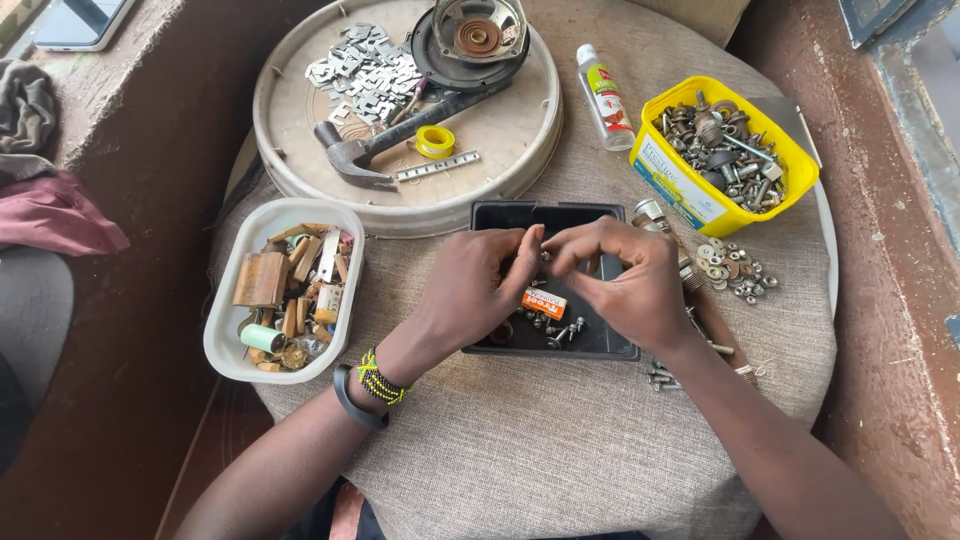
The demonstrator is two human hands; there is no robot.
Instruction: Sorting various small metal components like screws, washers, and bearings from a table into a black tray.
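Whatever the hands pinch is hidden by fingertips – the black tray lies mostly covered

Daylight was even and soft, fairly bright. Shadows under the hands were faint. Focus was sharp at centre; edges bowed slightly. No glare or blur.

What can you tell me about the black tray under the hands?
The black tray is a shallow rectangular container, apparently plastic, lying flat on the cloth-covered table. It holds small screws and an orange packet. The left hand and right hand hover above it, hiding its middle.
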